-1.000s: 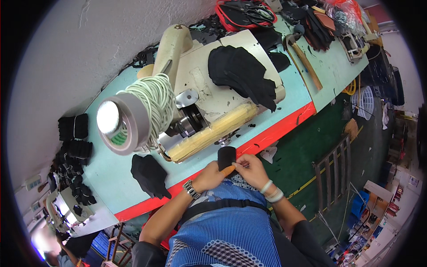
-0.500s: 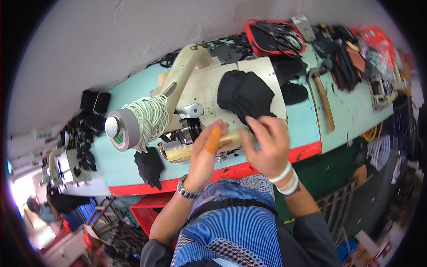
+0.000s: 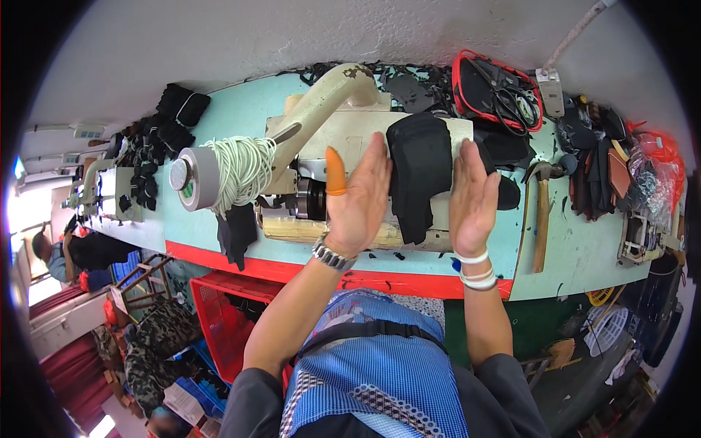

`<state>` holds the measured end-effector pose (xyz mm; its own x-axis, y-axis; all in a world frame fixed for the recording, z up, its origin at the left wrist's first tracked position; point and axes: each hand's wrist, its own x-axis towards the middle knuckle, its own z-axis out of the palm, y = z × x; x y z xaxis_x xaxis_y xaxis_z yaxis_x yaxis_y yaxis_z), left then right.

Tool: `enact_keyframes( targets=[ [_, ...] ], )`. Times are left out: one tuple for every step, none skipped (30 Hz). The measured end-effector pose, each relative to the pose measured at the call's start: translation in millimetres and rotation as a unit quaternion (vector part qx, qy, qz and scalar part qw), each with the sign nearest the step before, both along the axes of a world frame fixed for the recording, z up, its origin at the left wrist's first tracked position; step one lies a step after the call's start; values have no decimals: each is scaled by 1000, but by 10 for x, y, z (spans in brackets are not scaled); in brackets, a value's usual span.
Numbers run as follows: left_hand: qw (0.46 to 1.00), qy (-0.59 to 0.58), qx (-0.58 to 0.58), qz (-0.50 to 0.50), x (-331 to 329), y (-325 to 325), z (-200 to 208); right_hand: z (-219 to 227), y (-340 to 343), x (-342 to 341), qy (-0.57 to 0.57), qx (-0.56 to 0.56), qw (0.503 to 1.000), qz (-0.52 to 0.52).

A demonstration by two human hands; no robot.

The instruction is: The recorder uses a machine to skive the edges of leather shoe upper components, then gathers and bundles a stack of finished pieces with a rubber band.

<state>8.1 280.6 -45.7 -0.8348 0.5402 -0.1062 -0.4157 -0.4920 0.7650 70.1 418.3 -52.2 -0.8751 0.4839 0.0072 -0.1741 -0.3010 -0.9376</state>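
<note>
Both my hands are held upright and flat, palms facing each other, on either side of a stack of black cut fabric pieces [image 3: 421, 160]. My left hand [image 3: 359, 201] is open along the stack's left edge, with an orange finger cot [image 3: 335, 171] on its thumb. On the right side of the stack, my right hand [image 3: 475, 201] is also open, a small gap from the edge. The stack rests on the bed of a cream-coloured machine [image 3: 310, 109]. A coil of pale cord [image 3: 244, 174] and a grey tape roll [image 3: 196, 179] hang on the machine's arm.
A hammer [image 3: 541, 219] lies to the right, near black pieces [image 3: 507, 150]. Behind stands a red-rimmed case [image 3: 460, 80] holding scissors [image 3: 504, 93]. Black bundles [image 3: 175, 109] sit at the far left. A red crate [image 3: 219, 310] is below the table edge; a person [image 3: 55, 252] is farther left.
My hands have moved apart and straightened flat beside the black stack. The stack now sits nearer the front and more upright, its pieces more aligned. The view has shifted.
</note>
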Motion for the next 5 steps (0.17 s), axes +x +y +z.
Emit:
enact_keyframes(
  targets=[
    [1000, 17, 9, -2, 14, 69, 10, 85, -74, -86, 3, -42, 999, 14],
    [1000, 17, 7, 1, 16, 77, 38, 134, -135, -143, 5, -84, 996, 27],
    [1000, 12, 1, 11, 19, 94, 65, 86, -155, -161, 12, -14, 999, 28],
    [1000, 7, -2, 18, 34, 129, 107, 8, -81, -130, 12, -12, 999, 29],
    [1000, 6, 0, 19, 35, 156, 113, -112, 87, -53, 77, 19, 996, 50]
  ],
)
